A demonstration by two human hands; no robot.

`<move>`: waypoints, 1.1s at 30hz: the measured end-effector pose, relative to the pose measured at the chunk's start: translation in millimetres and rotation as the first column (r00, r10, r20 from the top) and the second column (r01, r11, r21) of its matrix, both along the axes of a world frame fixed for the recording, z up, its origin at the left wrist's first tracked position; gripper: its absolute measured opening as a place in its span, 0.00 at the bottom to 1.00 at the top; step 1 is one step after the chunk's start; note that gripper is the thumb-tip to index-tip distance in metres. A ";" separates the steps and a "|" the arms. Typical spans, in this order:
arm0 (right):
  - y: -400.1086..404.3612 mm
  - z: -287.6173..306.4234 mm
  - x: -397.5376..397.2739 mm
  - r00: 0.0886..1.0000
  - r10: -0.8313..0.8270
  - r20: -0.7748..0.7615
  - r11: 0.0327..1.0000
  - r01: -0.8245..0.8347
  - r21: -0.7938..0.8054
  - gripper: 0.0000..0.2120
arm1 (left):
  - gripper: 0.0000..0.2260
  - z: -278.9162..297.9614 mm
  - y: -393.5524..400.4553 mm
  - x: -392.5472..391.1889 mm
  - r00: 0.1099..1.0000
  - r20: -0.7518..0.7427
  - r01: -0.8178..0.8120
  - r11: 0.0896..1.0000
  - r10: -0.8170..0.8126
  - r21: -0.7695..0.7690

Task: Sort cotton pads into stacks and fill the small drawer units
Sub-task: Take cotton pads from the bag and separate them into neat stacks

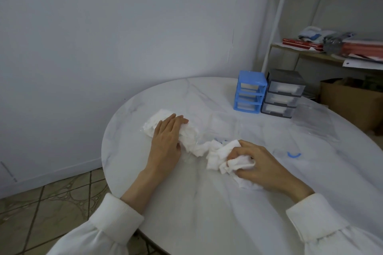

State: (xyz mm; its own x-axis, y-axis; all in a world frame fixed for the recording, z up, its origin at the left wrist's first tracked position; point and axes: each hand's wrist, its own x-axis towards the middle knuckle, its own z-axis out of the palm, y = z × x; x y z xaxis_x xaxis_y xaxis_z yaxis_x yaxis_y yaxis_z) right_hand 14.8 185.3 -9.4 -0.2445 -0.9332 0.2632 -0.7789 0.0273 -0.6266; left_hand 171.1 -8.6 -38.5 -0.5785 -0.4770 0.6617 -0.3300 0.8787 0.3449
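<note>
The cotton pads (pixel 199 147) are lying loose mid-table – the left hand (pixel 167 138) is pressing flat on one heap, the right hand (pixel 259 163) is clutching another; light, soft and easily scattered, they are probably best pinched by the edges of a small stack

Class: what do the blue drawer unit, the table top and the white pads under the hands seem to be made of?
Blue drawer unit: likely moulded plastic, with a smooth, uniform frame and see-through drawer fronts.
Table top: marble or a marble-look surface, white with grey veins and a slight sheen.
Cotton pads: soft, matte white fibre, crumpled, probably cotton.
</note>
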 end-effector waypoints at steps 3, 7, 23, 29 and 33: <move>9.0 3.9 -2.2 0.998 -0.006 0.061 1.000 0.007 -0.008 0.10 | 0.28 2.1 -1.0 1.4 0.998 0.026 -0.049 0.999 0.049 -0.022; 17.3 4.9 -6.2 0.989 -0.009 0.151 1.000 0.009 -0.001 0.10 | 0.27 3.5 -3.4 3.2 0.992 0.074 -0.100 0.993 0.104 -0.065; 18.2 11.8 -11.3 0.979 -0.031 0.199 0.998 0.040 -0.039 0.12 | 0.50 4.6 40.4 7.7 0.981 0.181 0.075 0.997 -0.076 0.012; 17.8 15.0 -14.8 0.957 -0.063 0.284 0.991 0.093 -0.092 0.09 | 0.49 7.7 56.2 4.1 0.944 0.257 0.231 0.970 -0.206 -0.072; 17.5 17.8 -16.0 0.917 -0.086 0.389 0.979 0.150 -0.138 0.03 | 0.39 21.7 73.5 -5.4 0.923 0.112 0.372 0.928 -0.367 -0.025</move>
